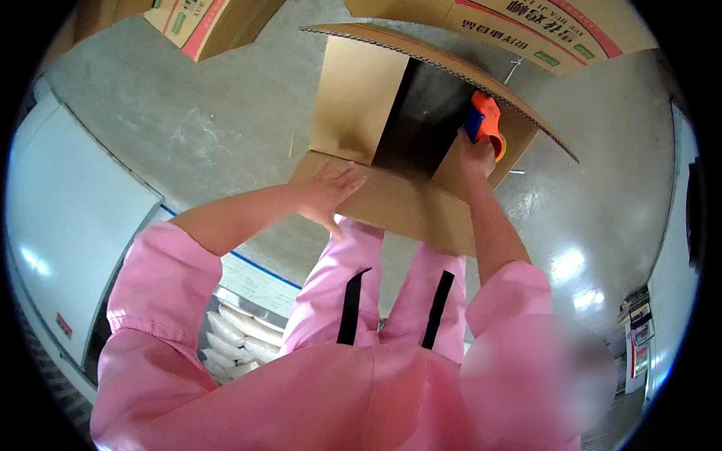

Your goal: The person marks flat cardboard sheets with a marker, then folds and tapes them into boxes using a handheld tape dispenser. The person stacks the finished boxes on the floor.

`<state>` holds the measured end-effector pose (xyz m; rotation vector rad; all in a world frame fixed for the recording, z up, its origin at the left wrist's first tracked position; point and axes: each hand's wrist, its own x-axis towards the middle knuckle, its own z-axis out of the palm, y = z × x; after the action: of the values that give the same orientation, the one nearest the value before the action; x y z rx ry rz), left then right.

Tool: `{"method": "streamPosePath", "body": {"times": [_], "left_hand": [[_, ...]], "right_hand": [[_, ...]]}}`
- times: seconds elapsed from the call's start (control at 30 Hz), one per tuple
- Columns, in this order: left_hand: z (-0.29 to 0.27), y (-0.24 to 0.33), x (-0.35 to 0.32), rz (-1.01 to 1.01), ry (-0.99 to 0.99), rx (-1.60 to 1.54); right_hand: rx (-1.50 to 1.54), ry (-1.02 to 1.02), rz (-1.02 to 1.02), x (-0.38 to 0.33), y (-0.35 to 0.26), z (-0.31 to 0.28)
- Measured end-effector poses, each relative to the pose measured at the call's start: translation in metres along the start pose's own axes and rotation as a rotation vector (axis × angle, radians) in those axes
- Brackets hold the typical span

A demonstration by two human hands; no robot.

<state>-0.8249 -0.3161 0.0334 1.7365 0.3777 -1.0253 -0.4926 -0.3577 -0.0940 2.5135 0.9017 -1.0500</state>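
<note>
One open brown cardboard box [391,195] stood on the grey floor [188,128], with one orange and blue tape dispenser [485,120] at its far right flap. Two more printed cartons [210,22] lay along the floor's far edge. Several white sacks [233,338], too stacked to count exactly, lay lower left.

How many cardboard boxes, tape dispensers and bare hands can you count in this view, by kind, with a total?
Brown cardboard boxes: 3, namely the open box being worked on, a printed box at upper left and a printed box at upper right.
Orange and blue plastic tape dispenser: 1, gripped by the right hand.
Bare hands: 2, with the left hand flat on the near flap.
Total: 6
</note>
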Motion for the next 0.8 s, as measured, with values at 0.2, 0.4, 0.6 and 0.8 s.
{"method": "streamPosePath", "body": {"times": [0.2, 0.4, 0.6, 0.8], "left_hand": [[-0.097, -0.07, 0.034, -0.079, 0.868, 0.2], [-0.044, -0.061, 0.07, -0.646, 1.194, -0.296], [-0.002, -0.052, 0.071, -0.618, 1.336, -0.2], [-0.011, -0.077, 0.096, -0.43, 1.177, 0.055]], "right_hand": [[-0.127, 0.045, -0.749, -0.083, 0.0, -0.113], [0.036, 0.372, -0.731, -0.013, -0.043, -0.183], [-0.004, 0.272, -0.865, -0.015, 0.0, -0.035], [0.309, -0.531, -0.652, -0.04, -0.045, -0.064]]}}
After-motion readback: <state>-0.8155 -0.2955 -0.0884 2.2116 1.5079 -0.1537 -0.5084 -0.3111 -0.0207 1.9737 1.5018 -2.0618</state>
